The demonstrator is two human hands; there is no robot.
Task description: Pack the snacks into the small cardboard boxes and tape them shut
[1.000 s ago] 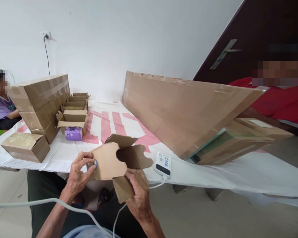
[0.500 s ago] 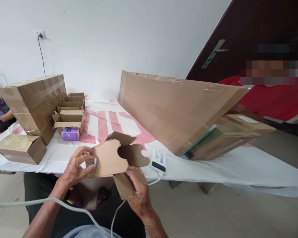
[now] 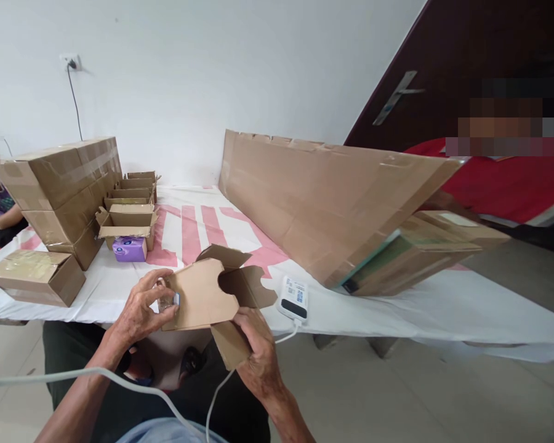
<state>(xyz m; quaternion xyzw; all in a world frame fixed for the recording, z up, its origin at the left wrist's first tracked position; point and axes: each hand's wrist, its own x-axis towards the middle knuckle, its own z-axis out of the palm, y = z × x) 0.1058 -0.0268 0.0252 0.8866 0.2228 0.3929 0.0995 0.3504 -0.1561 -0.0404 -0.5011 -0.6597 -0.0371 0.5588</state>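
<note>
A small open cardboard box (image 3: 198, 295) is held over the table's near edge, tilted on its side with its loose flaps pointing right. At its left end my left hand (image 3: 141, 307) pinches a small item with a pale blue edge (image 3: 176, 299), pressed against the cardboard. What this item is cannot be made out. My right hand (image 3: 261, 354) grips the open end of the box, thumb over a lower flap. The box's inside is mostly hidden.
Taped cartons (image 3: 69, 184) are stacked at left, with a single carton (image 3: 37, 277) in front. Open boxes (image 3: 127, 221) stand behind a purple pack (image 3: 130, 249). A large cardboard sheet (image 3: 314, 203) leans at right. A white device (image 3: 294, 298) trails a cable. Two people sit nearby.
The view has shifted very slightly. Both hands keep their hold on the box, and the left fingers have barely moved.
</note>
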